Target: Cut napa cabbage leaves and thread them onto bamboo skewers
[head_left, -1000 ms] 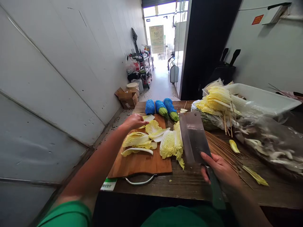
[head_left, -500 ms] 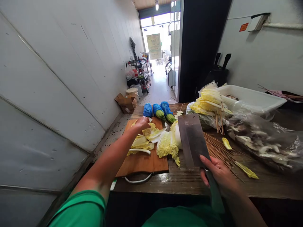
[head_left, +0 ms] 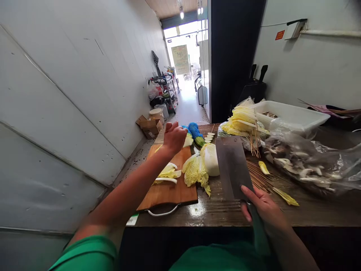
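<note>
My left hand [head_left: 175,138] is closed above the far part of the wooden cutting board [head_left: 180,194]. It grips a napa cabbage leaf [head_left: 188,140], whose pale end shows at the hand's right; the rest is hidden. Below the wrist, several cut cabbage pieces [head_left: 169,173] lie on the board. My right hand [head_left: 262,205] holds a cleaver [head_left: 232,165] by its dark handle, the broad blade pointing away from me over the table. Left of the blade sits a napa cabbage [head_left: 211,160], partly hidden by it, with loose frilly leaves [head_left: 194,171] at the board's right edge.
Behind the board lie vegetables in blue foam nets [head_left: 194,130] and white slices [head_left: 209,137]. To the right are bamboo skewers [head_left: 258,177], skewered cabbage [head_left: 244,118], a white tub [head_left: 299,116] and bagged mushrooms [head_left: 307,165]. A wall [head_left: 70,94] runs along the left.
My left hand has risen and moved slightly right and away from me, carrying the cabbage leaf off the board. My right hand still holds the cleaver nearly in place. The view has shifted a little.
</note>
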`<action>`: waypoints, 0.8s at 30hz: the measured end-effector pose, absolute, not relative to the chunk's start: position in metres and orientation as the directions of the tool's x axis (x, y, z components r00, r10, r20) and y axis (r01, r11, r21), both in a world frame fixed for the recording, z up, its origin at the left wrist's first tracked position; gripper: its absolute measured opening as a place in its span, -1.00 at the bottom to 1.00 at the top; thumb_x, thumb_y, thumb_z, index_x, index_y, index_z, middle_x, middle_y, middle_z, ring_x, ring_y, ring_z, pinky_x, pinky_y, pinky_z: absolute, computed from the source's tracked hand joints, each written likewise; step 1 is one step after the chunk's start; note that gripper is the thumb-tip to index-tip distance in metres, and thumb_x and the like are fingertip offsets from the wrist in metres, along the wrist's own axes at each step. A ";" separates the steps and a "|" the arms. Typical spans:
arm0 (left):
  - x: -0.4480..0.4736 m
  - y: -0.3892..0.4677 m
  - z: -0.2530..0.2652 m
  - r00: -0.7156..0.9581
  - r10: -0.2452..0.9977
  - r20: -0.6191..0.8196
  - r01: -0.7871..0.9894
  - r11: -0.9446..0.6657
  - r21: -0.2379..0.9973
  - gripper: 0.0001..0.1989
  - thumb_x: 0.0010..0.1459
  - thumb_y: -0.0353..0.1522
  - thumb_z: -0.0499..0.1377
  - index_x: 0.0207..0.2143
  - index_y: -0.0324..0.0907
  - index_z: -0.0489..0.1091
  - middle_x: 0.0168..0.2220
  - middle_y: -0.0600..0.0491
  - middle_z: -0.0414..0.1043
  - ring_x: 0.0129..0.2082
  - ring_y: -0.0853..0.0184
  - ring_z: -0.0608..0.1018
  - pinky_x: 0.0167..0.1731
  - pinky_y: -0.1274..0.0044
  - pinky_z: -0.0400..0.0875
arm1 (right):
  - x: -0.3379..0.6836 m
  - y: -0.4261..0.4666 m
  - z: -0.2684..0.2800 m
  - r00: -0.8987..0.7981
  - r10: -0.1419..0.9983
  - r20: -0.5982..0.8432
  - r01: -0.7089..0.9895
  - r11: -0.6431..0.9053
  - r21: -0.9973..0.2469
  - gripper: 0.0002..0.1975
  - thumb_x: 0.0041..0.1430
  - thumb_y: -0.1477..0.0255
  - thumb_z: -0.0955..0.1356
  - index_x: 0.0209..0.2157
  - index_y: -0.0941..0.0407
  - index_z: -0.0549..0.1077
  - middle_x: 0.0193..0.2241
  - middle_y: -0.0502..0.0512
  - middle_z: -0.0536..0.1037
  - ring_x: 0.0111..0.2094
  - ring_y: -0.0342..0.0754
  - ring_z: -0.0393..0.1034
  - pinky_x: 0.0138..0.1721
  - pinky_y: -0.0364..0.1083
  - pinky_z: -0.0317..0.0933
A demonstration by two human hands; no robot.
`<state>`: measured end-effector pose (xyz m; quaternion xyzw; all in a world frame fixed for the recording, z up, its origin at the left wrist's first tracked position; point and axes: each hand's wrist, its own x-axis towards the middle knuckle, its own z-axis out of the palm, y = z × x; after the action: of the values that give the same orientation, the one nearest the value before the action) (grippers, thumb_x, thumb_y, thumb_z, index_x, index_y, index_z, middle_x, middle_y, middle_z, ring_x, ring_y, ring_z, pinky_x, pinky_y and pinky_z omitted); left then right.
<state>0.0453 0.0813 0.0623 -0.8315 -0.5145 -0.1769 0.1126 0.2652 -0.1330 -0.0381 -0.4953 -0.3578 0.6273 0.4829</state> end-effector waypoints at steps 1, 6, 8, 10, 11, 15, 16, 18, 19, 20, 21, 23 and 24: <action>0.047 0.075 0.069 0.411 0.802 0.433 0.894 -0.448 -0.018 -0.86 0.08 -0.47 0.01 -0.40 -0.18 0.36 -0.34 -0.07 0.43 -0.08 0.16 0.37 -0.03 0.29 0.15 | 0.265 -0.134 -0.038 -0.039 0.963 -0.268 -0.247 -0.269 -0.931 -0.58 0.05 0.01 0.28 -0.47 0.10 0.19 -0.88 -0.13 0.29 -0.84 -0.24 0.07 -0.78 -0.26 -0.05; 0.019 0.024 0.096 0.278 0.807 0.522 0.929 -0.364 0.069 -0.85 0.09 -0.42 -0.01 -0.29 -0.21 0.31 -0.37 -0.05 0.44 -0.35 0.22 0.47 -0.34 0.44 0.28 | 0.265 -0.139 -0.033 -0.006 0.980 -0.199 -0.133 -0.198 -0.971 -0.59 0.10 0.04 0.25 -0.52 0.09 0.19 -0.87 -0.13 0.27 -0.82 -0.22 0.09 -0.75 -0.23 -0.03; -0.007 -0.006 0.090 0.180 0.844 0.504 0.908 -0.340 0.244 -0.85 0.09 -0.31 0.04 -0.33 -0.18 0.32 -0.43 0.02 0.44 -0.42 0.28 0.46 -0.42 0.50 0.27 | 0.265 -0.139 -0.027 0.025 0.990 -0.140 0.007 -0.140 -0.990 -0.58 0.13 0.06 0.23 -0.57 0.10 0.20 -0.84 -0.11 0.27 -0.78 -0.21 0.13 -0.70 -0.22 0.03; -0.036 -0.035 0.068 0.064 0.928 0.366 0.846 -0.245 0.473 -0.80 0.05 -0.23 0.09 -0.34 -0.17 0.32 -0.50 0.10 0.44 -0.53 0.35 0.44 -0.51 0.55 0.25 | 0.262 -0.136 -0.020 0.001 0.998 -0.063 0.210 -0.062 -0.976 -0.54 0.16 0.08 0.20 -0.65 0.10 0.20 -0.82 -0.08 0.27 -0.74 -0.19 0.16 -0.65 -0.20 0.07; -0.050 -0.048 0.052 0.037 0.964 0.265 0.790 -0.190 0.582 -0.77 0.03 -0.20 0.11 -0.33 -0.16 0.32 -0.53 0.12 0.43 -0.56 0.38 0.42 -0.54 0.57 0.24 | 0.258 -0.133 -0.016 -0.045 0.999 -0.018 0.311 -0.003 -0.951 -0.53 0.18 0.10 0.19 -0.68 0.10 0.21 -0.80 -0.06 0.27 -0.72 -0.18 0.18 -0.63 -0.19 0.09; -0.088 -0.080 -0.022 -0.103 0.994 0.020 0.532 0.038 0.846 -0.68 -0.11 -0.15 0.21 -0.37 -0.19 0.32 -0.53 0.12 0.43 -0.56 0.38 0.44 -0.58 0.60 0.25 | 0.227 -0.114 -0.001 -0.366 0.912 0.184 0.527 0.366 -0.767 -0.60 0.23 0.24 0.18 -0.62 0.11 0.31 -0.64 0.00 0.37 -0.58 -0.14 0.24 -0.51 -0.17 0.11; -0.093 -0.083 -0.038 -0.156 0.988 -0.002 0.484 0.079 0.871 -0.66 -0.13 -0.15 0.22 -0.38 -0.19 0.32 -0.53 0.12 0.44 -0.56 0.38 0.44 -0.58 0.60 0.26 | 0.216 -0.109 0.001 -0.441 0.873 0.209 0.541 0.444 -0.714 -0.62 0.25 0.27 0.17 -0.58 0.12 0.33 -0.59 0.02 0.38 -0.55 -0.13 0.26 -0.47 -0.16 0.11; -0.099 -0.083 -0.060 -0.254 0.967 -0.005 0.417 0.114 0.902 -0.64 -0.14 -0.13 0.22 -0.37 -0.20 0.31 -0.53 0.10 0.44 -0.56 0.37 0.45 -0.57 0.59 0.29 | 0.197 -0.098 0.004 -0.548 0.811 0.204 0.569 0.541 -0.619 -0.64 0.27 0.33 0.14 -0.54 0.14 0.36 -0.54 0.05 0.41 -0.51 -0.12 0.27 -0.43 -0.15 0.11; -0.100 -0.082 -0.066 -0.283 0.959 0.004 0.400 0.115 0.909 -0.63 -0.12 -0.13 0.20 -0.35 -0.21 0.31 -0.52 0.09 0.45 -0.55 0.36 0.46 -0.55 0.58 0.31 | 0.188 -0.094 0.006 -0.585 0.790 0.183 0.587 0.568 -0.577 -0.64 0.28 0.35 0.14 -0.52 0.15 0.38 -0.52 0.07 0.42 -0.49 -0.12 0.28 -0.41 -0.15 0.11; -0.101 -0.081 -0.069 -0.304 0.953 0.008 0.382 0.114 0.917 -0.62 -0.10 -0.12 0.19 -0.32 -0.21 0.30 -0.50 0.07 0.46 -0.53 0.35 0.48 -0.53 0.56 0.33 | 0.180 -0.089 0.007 -0.614 0.773 0.156 0.605 0.589 -0.535 -0.65 0.29 0.36 0.14 -0.50 0.16 0.39 -0.50 0.09 0.43 -0.47 -0.11 0.29 -0.40 -0.15 0.11; -0.101 -0.079 -0.070 -0.315 0.949 0.017 0.380 0.110 0.918 -0.61 -0.08 -0.12 0.18 -0.30 -0.22 0.30 -0.47 0.05 0.47 -0.51 0.33 0.49 -0.50 0.55 0.35 | 0.173 -0.086 0.009 -0.639 0.758 0.130 0.621 0.608 -0.495 -0.65 0.29 0.37 0.14 -0.48 0.18 0.40 -0.48 0.10 0.45 -0.46 -0.11 0.30 -0.39 -0.15 0.10; -0.101 -0.081 -0.066 -0.317 0.943 0.105 0.482 0.064 0.874 -0.59 -0.03 -0.12 0.16 -0.23 -0.23 0.31 -0.37 -0.03 0.49 -0.40 0.27 0.52 -0.40 0.49 0.38 | 0.163 -0.079 0.012 -0.673 0.734 0.091 0.645 0.643 -0.413 -0.65 0.29 0.38 0.14 -0.47 0.19 0.41 -0.46 0.13 0.47 -0.44 -0.10 0.32 -0.38 -0.15 0.09; -0.101 -0.084 -0.062 -0.321 0.925 0.202 0.586 0.027 0.810 -0.59 0.00 -0.13 0.15 -0.19 -0.24 0.31 -0.29 -0.09 0.49 -0.32 0.22 0.52 -0.32 0.43 0.38 | 0.159 -0.076 0.014 -0.684 0.726 0.074 0.656 0.656 -0.375 -0.65 0.29 0.38 0.15 -0.47 0.20 0.41 -0.46 0.13 0.47 -0.43 -0.10 0.33 -0.38 -0.15 0.09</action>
<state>-0.1010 -0.0837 -0.0621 -0.5486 -0.6889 -0.4310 -0.1967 0.1593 -0.0757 0.0140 -0.3824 -0.9033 0.1612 0.1090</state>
